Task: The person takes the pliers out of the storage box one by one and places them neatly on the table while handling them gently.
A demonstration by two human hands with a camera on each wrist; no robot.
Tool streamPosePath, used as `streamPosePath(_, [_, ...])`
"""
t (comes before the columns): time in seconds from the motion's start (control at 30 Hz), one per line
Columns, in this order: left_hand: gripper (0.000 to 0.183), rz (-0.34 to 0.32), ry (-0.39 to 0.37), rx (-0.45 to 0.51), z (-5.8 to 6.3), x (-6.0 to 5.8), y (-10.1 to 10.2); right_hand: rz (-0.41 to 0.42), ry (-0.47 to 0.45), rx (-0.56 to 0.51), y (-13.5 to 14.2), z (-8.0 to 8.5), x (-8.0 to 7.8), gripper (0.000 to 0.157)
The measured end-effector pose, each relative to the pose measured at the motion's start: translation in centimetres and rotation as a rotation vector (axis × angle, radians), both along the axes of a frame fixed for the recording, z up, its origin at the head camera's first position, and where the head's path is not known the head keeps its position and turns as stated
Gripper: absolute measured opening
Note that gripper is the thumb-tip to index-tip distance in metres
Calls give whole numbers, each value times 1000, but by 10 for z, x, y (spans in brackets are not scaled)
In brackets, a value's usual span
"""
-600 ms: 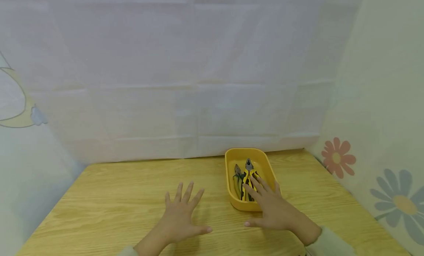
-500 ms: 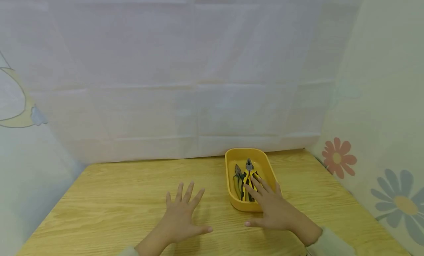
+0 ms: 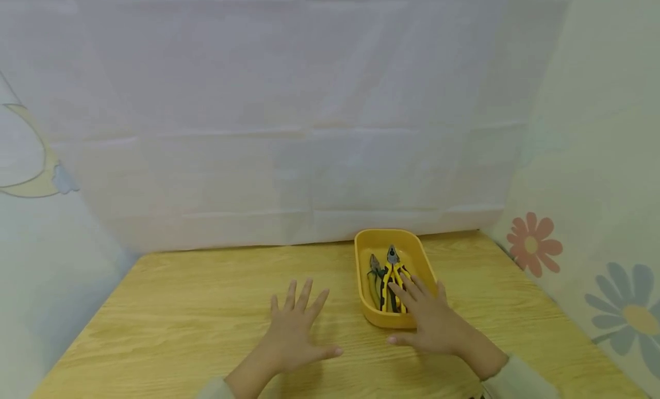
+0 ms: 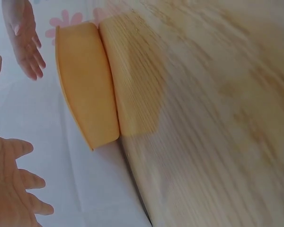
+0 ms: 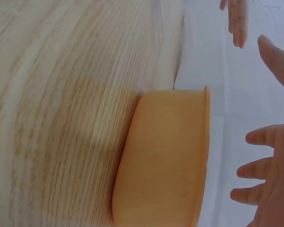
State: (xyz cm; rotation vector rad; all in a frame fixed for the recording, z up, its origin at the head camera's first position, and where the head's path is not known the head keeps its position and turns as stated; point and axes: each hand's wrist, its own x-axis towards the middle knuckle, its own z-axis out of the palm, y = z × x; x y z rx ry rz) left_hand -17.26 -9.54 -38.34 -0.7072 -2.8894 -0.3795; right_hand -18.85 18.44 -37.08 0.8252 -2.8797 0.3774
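The bare left hand (image 3: 294, 337), fingers splayed and holding nothing, hovers over the yellowish wood-grained table (image 3: 180, 313). The bare right hand (image 3: 432, 323), equally spread, unladen, hovers above the near end of the yellow rounded tray (image 3: 380, 319) containing yellow-and-black-handled metal pliers (image 3: 393, 260) beside a second, seemingly green-handled pair (image 3: 374, 265).

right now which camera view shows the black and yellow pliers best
The head view: it looks down into the tub, showing the black and yellow pliers, partly covered by the right hand. Both wrist views show the tub's outer wall but no pliers.
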Motion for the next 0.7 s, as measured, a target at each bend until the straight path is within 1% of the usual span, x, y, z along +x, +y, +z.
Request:
streamPosePath(0.13, [94,5,-4,-5,-1,-1,3,3,3,-16,3,0,-1,87])
streamPosePath(0.4, [95,-9,-6,4,-1,-3,10,-11,37,-13,8,-5,-3,84])
streamPosePath(0.7, [91,-27,-8,32,1,-5,21,-50,-1,-43,15,-12,-1,83])
